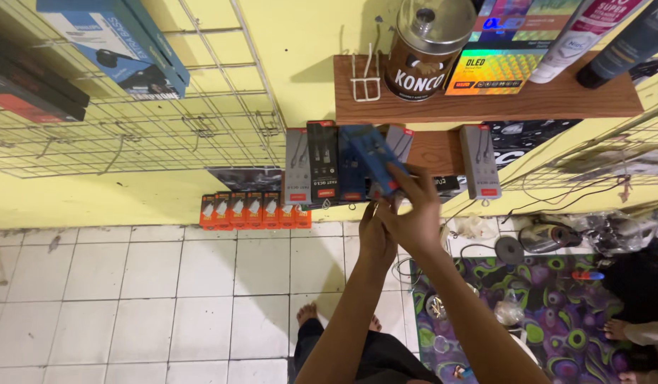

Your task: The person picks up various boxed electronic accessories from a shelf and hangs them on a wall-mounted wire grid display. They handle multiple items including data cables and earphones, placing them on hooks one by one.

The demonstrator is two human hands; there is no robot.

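Both hands are raised toward a yellow wall: a blue rectangular cardboard package (pixel 372 158) is gripped at its lower end by the right hand (pixel 414 213), tilted in front of a row of hanging grey and black accessory packs (pixel 322 165), while the left hand (pixel 375 231) is pressed against the right just below, its grasp impossible to tell. Small orange boxes (pixel 254 210) are lined up at the wall's foot, below a wooden shelf (pixel 485 99)

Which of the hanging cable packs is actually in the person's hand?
The blue pack, tilted and pinched by the right hand; the grey and black packs beside it hang straight, untouched.
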